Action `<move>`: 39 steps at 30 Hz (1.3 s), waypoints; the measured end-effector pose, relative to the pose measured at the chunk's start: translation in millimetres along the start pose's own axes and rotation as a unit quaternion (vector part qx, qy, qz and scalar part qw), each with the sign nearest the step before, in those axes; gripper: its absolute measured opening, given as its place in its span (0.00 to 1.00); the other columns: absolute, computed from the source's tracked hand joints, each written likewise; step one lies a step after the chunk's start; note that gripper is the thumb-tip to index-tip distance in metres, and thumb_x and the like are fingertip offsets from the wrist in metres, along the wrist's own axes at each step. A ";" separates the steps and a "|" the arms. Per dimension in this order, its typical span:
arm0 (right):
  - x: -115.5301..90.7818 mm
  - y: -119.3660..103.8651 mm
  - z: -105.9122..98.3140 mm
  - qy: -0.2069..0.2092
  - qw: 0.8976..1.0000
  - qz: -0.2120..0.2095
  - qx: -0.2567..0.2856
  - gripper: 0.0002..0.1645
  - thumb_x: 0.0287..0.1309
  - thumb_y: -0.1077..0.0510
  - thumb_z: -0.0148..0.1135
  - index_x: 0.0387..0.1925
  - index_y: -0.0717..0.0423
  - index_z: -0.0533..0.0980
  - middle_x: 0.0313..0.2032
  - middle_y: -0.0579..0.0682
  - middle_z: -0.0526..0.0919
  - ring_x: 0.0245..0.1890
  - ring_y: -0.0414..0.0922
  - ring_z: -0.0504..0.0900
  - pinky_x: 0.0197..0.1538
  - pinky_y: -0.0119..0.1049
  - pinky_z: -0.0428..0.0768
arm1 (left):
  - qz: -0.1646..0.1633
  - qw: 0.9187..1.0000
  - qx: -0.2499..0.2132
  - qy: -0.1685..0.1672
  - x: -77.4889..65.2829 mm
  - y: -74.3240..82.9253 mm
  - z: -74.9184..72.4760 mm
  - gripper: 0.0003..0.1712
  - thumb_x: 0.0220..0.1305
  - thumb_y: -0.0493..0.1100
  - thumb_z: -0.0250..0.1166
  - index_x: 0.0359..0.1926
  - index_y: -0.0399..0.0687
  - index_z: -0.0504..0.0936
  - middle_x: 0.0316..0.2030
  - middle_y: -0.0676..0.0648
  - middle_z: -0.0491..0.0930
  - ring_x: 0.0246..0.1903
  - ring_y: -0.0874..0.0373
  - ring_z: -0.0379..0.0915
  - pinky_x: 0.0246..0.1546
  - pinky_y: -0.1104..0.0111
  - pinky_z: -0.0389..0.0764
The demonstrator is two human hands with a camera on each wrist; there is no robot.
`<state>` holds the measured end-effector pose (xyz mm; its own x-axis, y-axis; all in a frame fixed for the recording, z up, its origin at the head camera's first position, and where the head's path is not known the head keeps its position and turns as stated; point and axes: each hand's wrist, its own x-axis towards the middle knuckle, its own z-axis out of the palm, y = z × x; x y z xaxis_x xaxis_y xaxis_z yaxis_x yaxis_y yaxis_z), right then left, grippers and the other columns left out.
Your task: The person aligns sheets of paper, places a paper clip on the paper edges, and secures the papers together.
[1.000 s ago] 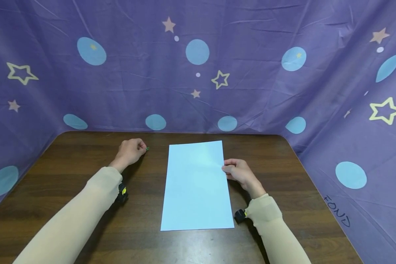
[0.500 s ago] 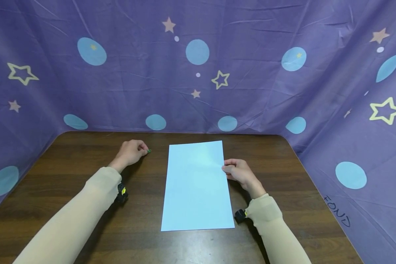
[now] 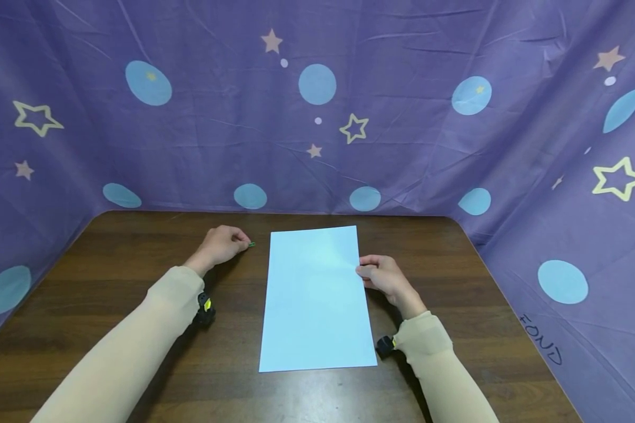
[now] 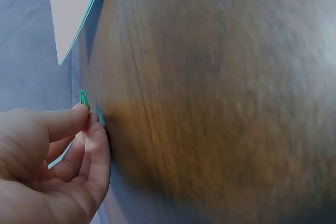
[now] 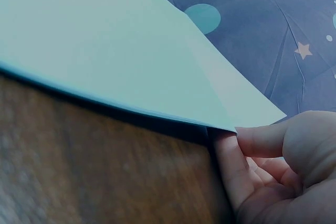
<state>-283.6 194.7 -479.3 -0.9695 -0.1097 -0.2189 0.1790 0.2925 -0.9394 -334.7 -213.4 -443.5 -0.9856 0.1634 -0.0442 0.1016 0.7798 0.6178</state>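
A light blue sheet of paper (image 3: 314, 299) lies lengthwise in the middle of the table, its far part raised a little. My right hand (image 3: 386, 279) pinches its right edge, thumb on top and fingers beneath, as the right wrist view shows. To the left of the paper, my left hand (image 3: 222, 244) pinches a small green paper clip (image 4: 84, 98) between thumb and fingertip. The clip's looped end sticks out past the fingertips, pointing toward the paper. A short gap separates the clip from the paper's left edge in the head view.
The brown wooden table (image 3: 455, 352) has rounded far corners. A purple cloth (image 3: 217, 117) with stars and blue dots hangs behind it and along both sides. Black cameras (image 3: 205, 311) are strapped at both wrists, below the cream sleeves.
My left hand has moved right with the paper clip, closer to the paper's left edge. The right hand and the paper have stayed almost still.
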 end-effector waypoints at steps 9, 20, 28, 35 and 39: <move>-1.6 -2.4 1.2 0.005 1.000 0.002 0.003 0.20 0.75 0.60 0.62 0.62 0.66 0.78 0.52 0.59 0.82 0.45 0.48 0.81 0.52 0.42 0.86 | -0.003 0.999 -0.030 -0.030 -1.4 12.0 3.4 0.12 0.77 0.42 0.63 0.51 0.41 0.88 0.42 0.44 0.86 0.42 0.52 0.78 0.43 0.64 0.76; -0.1 -1.2 1.2 0.005 1.000 0.006 0.013 0.19 0.74 0.61 0.62 0.61 0.65 0.78 0.49 0.57 0.82 0.43 0.46 0.80 0.50 0.40 0.86 | -0.008 0.996 -0.064 -0.056 0.8 17.1 7.6 0.14 0.78 0.43 0.63 0.53 0.40 0.88 0.48 0.42 0.86 0.46 0.50 0.82 0.47 0.61 0.82; 2.5 1.1 1.9 0.009 1.000 0.005 0.016 0.18 0.74 0.62 0.62 0.60 0.66 0.78 0.48 0.56 0.83 0.42 0.45 0.81 0.48 0.38 0.86 | -0.028 0.993 -0.085 -0.077 3.8 20.6 9.3 0.15 0.78 0.43 0.62 0.55 0.40 0.87 0.52 0.41 0.85 0.49 0.48 0.83 0.54 0.58 0.83; 4.2 1.6 2.3 0.012 1.000 0.002 0.020 0.17 0.74 0.63 0.61 0.59 0.66 0.79 0.45 0.54 0.83 0.40 0.44 0.81 0.46 0.37 0.85 | -0.029 0.990 -0.104 -0.088 2.3 23.2 8.6 0.16 0.79 0.42 0.61 0.57 0.37 0.86 0.53 0.39 0.85 0.52 0.46 0.83 0.58 0.55 0.83; 4.1 1.8 2.1 0.011 1.000 0.001 0.018 0.17 0.74 0.63 0.61 0.60 0.66 0.78 0.44 0.54 0.84 0.40 0.44 0.81 0.46 0.37 0.86 | -0.028 0.988 -0.115 -0.099 2.0 24.5 7.8 0.17 0.80 0.42 0.60 0.59 0.36 0.84 0.55 0.38 0.84 0.54 0.44 0.82 0.59 0.54 0.82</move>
<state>-286.9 192.9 -482.4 -0.9723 -0.0889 -0.2160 0.1871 0.2578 -0.9479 -333.1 -189.3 -434.6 -0.9407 0.2572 -0.2211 -0.0076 0.6358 0.7718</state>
